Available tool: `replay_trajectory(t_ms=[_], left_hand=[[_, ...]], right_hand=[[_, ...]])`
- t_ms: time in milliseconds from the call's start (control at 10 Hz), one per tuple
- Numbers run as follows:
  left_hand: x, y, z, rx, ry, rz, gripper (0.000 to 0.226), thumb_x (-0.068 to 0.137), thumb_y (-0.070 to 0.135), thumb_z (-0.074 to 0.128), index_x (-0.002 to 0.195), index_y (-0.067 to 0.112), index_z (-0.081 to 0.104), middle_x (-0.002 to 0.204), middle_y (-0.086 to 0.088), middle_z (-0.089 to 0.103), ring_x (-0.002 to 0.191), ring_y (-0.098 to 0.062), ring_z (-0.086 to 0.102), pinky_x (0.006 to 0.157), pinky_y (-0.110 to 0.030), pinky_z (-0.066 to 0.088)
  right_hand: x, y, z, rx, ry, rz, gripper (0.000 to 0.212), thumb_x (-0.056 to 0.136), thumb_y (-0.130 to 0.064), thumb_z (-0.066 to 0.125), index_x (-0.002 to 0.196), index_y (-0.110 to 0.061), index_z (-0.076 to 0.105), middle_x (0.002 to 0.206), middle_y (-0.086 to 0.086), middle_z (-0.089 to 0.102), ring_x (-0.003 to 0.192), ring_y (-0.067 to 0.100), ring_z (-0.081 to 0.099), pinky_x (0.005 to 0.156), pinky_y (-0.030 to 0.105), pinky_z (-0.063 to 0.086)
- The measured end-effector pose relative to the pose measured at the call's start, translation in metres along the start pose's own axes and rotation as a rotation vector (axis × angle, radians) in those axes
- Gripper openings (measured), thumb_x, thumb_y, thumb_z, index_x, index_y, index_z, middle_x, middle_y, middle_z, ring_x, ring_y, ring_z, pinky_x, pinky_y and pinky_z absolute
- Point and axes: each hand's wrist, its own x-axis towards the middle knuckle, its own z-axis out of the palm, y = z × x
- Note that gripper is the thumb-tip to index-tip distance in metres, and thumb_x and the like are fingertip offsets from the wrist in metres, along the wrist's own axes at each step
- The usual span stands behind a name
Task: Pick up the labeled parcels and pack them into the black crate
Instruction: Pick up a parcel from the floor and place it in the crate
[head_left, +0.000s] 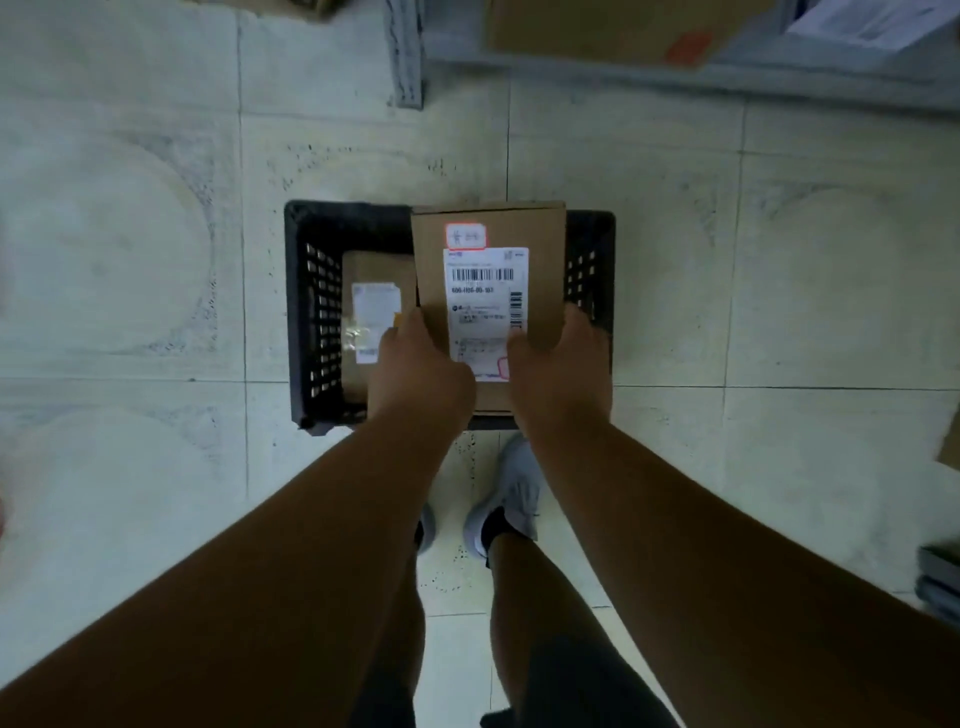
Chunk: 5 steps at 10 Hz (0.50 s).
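While we stand over the crate (311, 312) on the floor (130, 234), both hands clamp one box (488, 228) between them. Our left hand (421, 369) grips its 9 o'clock edge and our right hand (563, 364) its 3 o'clock edge, each closed on cardboard near the 6 o'clock end. The box sits above the crate's 3 o'clock half, label (485, 306) up, its long axis running 12 to 6, the same way as the crate's short side. Whether its base touches the crate floor we cannot tell. A second parcel (369, 312) already lies inside at 9 o'clock, just beside the box. We judge the move ahead to be straight down, keeping the box clear of that parcel. Neither hand is nearer; they share the load evenly.
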Motion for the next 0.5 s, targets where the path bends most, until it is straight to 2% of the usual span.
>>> replay_trajectory(t_ms=[100,200,300,400,500], left_hand=[[0.054,-0.034,0.034,0.062,-0.006,-0.018,0.037,0.089,0.005,0.049,0.123,0.019,0.053,0.12,-0.003,0.063,0.106,-0.027,0.064,0.063,-0.022,0.053],[0.11,-0.057,0.066,0.068,-0.064,-0.098,0.039,0.092,0.004,0.047,0.13,0.012,0.049,0.124,-0.008,0.059,0.107,-0.029,0.059,0.073,-0.032,0.051],[0.157,-0.074,0.088,0.15,-0.157,-0.166,0.032,0.099,0.009,0.045,0.131,0.007,0.047,0.126,-0.014,0.056,0.107,-0.028,0.056,0.075,-0.032,0.045],[0.195,-0.093,0.112,0.308,-0.261,-0.118,0.041,0.098,0.011,0.05,0.139,0.006,0.045,0.135,-0.016,0.055,0.118,-0.032,0.056,0.086,-0.035,0.047],[0.227,-0.119,0.134,0.586,-0.407,0.028,0.044,0.099,0.008,0.05,0.143,0.006,0.043,0.141,-0.015,0.052,0.126,-0.031,0.052,0.098,-0.033,0.046]], right_hand=[[0.042,0.036,0.055,0.014,-0.054,0.088,0.045,0.093,-0.039,0.056,0.131,-0.015,0.05,0.126,0.007,0.057,0.109,0.026,0.062,0.084,0.041,0.059],[0.083,0.068,0.105,-0.031,-0.096,0.116,0.045,0.097,-0.042,0.053,0.132,-0.014,0.051,0.13,0.009,0.055,0.113,0.025,0.057,0.096,0.036,0.051],[0.122,0.093,0.142,0.036,-0.145,0.232,0.05,0.095,-0.045,0.054,0.135,-0.014,0.049,0.134,0.012,0.056,0.114,0.031,0.06,0.095,0.042,0.054],[0.156,0.114,0.167,0.051,-0.218,0.267,0.045,0.092,-0.038,0.057,0.127,-0.01,0.055,0.118,0.011,0.063,0.105,0.027,0.063,0.086,0.035,0.053],[0.176,0.129,0.189,0.024,-0.278,0.284,0.038,0.095,-0.035,0.059,0.125,-0.011,0.057,0.108,0.006,0.068,0.087,0.021,0.066,0.073,0.03,0.058]])
